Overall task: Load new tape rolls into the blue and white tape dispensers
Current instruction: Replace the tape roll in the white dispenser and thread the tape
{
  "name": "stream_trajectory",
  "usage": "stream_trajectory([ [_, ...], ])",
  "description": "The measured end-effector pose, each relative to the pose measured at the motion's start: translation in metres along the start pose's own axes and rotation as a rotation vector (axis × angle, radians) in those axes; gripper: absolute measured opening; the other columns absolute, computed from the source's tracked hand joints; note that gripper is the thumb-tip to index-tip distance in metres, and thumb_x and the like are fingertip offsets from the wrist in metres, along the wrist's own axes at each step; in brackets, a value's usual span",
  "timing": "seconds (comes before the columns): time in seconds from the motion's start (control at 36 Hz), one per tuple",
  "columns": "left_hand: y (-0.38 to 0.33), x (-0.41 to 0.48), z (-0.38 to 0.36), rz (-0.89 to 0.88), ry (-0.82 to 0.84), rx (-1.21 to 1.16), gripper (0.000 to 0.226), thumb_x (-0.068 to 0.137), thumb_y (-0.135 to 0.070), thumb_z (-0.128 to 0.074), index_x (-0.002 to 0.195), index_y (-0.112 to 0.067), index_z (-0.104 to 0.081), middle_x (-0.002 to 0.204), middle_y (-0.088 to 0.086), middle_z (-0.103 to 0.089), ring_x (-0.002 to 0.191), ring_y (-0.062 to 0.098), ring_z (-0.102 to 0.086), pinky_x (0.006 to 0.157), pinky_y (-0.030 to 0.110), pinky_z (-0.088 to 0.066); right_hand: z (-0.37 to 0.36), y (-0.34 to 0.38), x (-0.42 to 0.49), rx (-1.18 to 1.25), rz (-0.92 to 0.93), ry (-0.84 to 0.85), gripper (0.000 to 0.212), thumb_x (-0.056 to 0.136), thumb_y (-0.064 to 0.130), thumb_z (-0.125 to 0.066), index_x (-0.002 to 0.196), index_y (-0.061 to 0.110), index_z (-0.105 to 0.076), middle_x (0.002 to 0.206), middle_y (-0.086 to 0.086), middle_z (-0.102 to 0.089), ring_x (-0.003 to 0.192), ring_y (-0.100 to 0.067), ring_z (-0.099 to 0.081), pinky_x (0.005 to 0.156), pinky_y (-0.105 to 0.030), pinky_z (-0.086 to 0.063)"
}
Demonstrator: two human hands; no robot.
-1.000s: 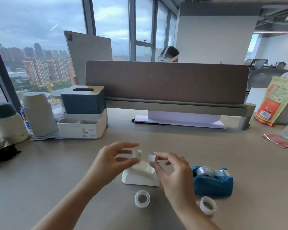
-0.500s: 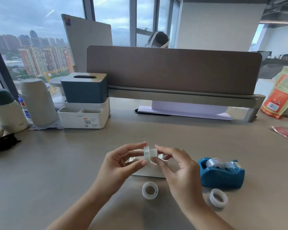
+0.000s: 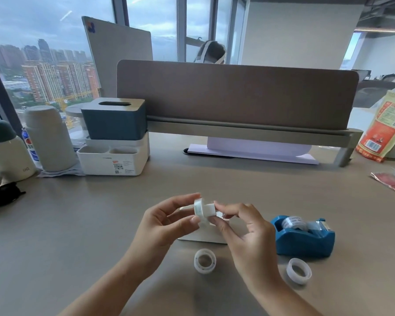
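My left hand pinches a small clear tape roll above the desk. My right hand pinches a white spool core that sits pushed into the roll's hole. Both hands hover over the white tape dispenser, which they mostly hide. To the right stands the blue tape dispenser with a clear roll seated in it. Two loose clear tape rolls lie flat near the front: one below my hands, another in front of the blue dispenser.
A blue tissue box on a white organiser and two flasks stand at the back left. A brown desk divider runs across the back. An orange bag and a red packet lie at the right.
The roll and the white core were apart a second ago; my hands have brought them together, and the core now sits in the roll. The view has tilted slightly.
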State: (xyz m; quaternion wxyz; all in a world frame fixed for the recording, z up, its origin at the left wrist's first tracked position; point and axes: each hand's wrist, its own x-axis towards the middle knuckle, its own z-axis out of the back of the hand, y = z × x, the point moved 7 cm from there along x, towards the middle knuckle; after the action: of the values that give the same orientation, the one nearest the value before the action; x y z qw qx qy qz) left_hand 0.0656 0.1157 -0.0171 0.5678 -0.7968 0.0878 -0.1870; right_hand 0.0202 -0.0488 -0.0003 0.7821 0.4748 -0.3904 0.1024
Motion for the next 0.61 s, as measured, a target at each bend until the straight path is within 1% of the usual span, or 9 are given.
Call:
stream_trajectory([
  [0.06, 0.000, 0.000, -0.001, 0.016, 0.002, -0.034, 0.062, 0.058, -0.030, -0.091, 0.113, -0.010, -0.071, 0.107, 0.018, -0.076, 0.101, 0.026, -0.072, 0.088, 0.032, -0.057, 0.000, 0.000, 0.000, 0.007, 0.011, -0.005, 0.022, 0.077, 0.041, -0.072, 0.094, 0.027, -0.075, 0.092, 0.016, -0.074, 0.085, -0.011, -0.068, 0.078, -0.023, -0.053],
  [0.19, 0.003, 0.002, -0.001, 0.052, 0.014, -0.108, 0.063, 0.056, -0.030, -0.093, 0.112, -0.009, -0.072, 0.105, 0.015, -0.076, 0.098, 0.024, -0.073, 0.082, 0.030, -0.058, 0.001, 0.005, 0.001, 0.012, 0.060, -0.015, 0.019, 0.077, 0.037, -0.074, 0.093, 0.027, -0.074, 0.094, 0.018, -0.073, 0.088, -0.009, -0.069, 0.078, -0.022, -0.054],
  [0.31, 0.002, 0.003, -0.001, 0.060, 0.026, -0.124, 0.063, 0.057, -0.028, -0.092, 0.113, -0.008, -0.072, 0.106, 0.016, -0.076, 0.098, 0.024, -0.073, 0.084, 0.032, -0.059, 0.002, 0.010, 0.003, 0.012, 0.107, -0.014, 0.018, 0.078, 0.036, -0.074, 0.092, 0.025, -0.073, 0.094, 0.026, -0.068, 0.088, -0.010, -0.070, 0.077, -0.022, -0.054],
  [0.36, 0.001, 0.002, -0.002, 0.056, 0.037, -0.124, 0.063, 0.058, -0.027, -0.092, 0.114, -0.007, -0.072, 0.107, 0.016, -0.076, 0.098, 0.024, -0.073, 0.084, 0.032, -0.059, 0.003, 0.013, 0.003, 0.008, 0.134, -0.015, 0.016, 0.079, 0.035, -0.073, 0.091, 0.026, -0.071, 0.093, 0.028, -0.068, 0.088, -0.011, -0.070, 0.076, -0.024, -0.055],
  [0.42, 0.001, 0.002, -0.002, 0.056, 0.042, -0.125, 0.063, 0.058, -0.027, -0.092, 0.114, -0.007, -0.071, 0.107, 0.017, -0.075, 0.098, 0.025, -0.073, 0.083, 0.031, -0.059, 0.003, 0.017, 0.004, -0.001, 0.161, -0.016, 0.014, 0.079, 0.034, -0.073, 0.090, 0.026, -0.069, 0.089, 0.022, -0.069, 0.087, -0.013, -0.070, 0.075, -0.024, -0.054],
  [0.5, 0.001, 0.002, -0.002, 0.058, 0.040, -0.127, 0.063, 0.058, -0.026, -0.092, 0.114, -0.006, -0.071, 0.107, 0.017, -0.075, 0.097, 0.025, -0.073, 0.082, 0.031, -0.059, 0.004, 0.020, 0.006, -0.020, 0.204, -0.010, 0.013, 0.079, 0.031, -0.074, 0.088, 0.025, -0.067, 0.092, 0.019, -0.069, 0.086, -0.013, -0.069, 0.074, -0.023, -0.054],
  [0.61, 0.002, 0.002, -0.001, 0.063, 0.034, -0.091, 0.066, 0.058, -0.030, -0.092, 0.116, -0.008, -0.070, 0.111, 0.017, -0.074, 0.099, 0.025, -0.072, 0.086, 0.032, -0.058, 0.004, 0.017, 0.007, -0.053, 0.221, 0.010, 0.016, 0.076, 0.021, -0.081, 0.084, 0.018, -0.068, 0.092, 0.012, -0.073, 0.086, -0.013, -0.069, 0.074, -0.025, -0.054],
])
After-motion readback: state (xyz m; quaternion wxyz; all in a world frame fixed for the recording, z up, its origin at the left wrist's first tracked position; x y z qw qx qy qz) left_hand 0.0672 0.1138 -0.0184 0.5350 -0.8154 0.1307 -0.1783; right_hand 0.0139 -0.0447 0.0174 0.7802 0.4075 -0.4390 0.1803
